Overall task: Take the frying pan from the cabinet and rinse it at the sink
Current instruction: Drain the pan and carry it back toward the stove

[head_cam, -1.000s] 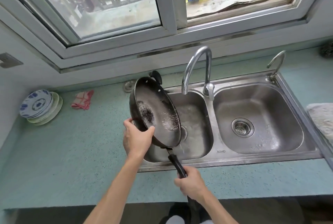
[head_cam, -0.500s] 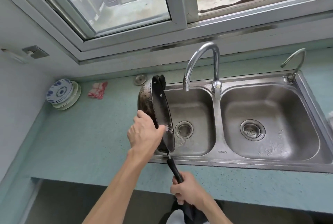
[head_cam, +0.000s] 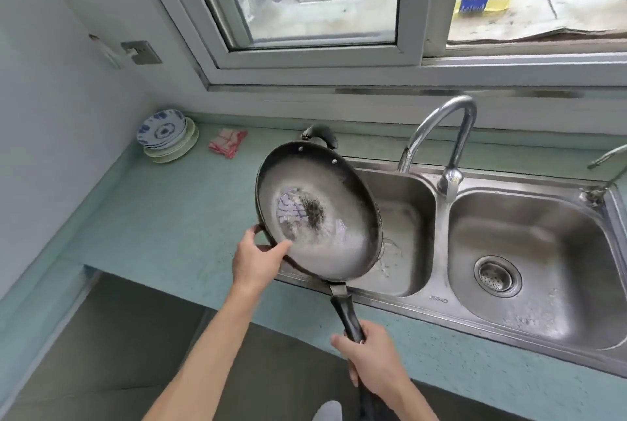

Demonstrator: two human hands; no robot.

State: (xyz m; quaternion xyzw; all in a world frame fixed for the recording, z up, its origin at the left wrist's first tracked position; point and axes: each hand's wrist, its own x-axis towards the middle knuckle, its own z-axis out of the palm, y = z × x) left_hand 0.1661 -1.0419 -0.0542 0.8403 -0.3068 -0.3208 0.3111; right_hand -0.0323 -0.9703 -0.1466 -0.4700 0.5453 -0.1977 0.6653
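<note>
Round dark metal frying pan [head_cam: 317, 213], wet, prob. heavy & slick: R hand [head_cam: 375, 361] fingers wrapped on black handle, L hand [head_cam: 256, 259] fingers pinching rim over steel sink [head_cam: 417, 295].

Frying pan [head_cam: 325, 217] tilted, inside facing camera, over left sink basin [head_cam: 407, 227]. Left hand [head_cam: 257, 259] grips pan rim, right hand [head_cam: 373, 361] wrapped round black handle. Faucet [head_cam: 444, 135] behind. Plates [head_cam: 166, 135], red cloth [head_cam: 227, 142] on counter [head_cam: 163, 217].
</note>
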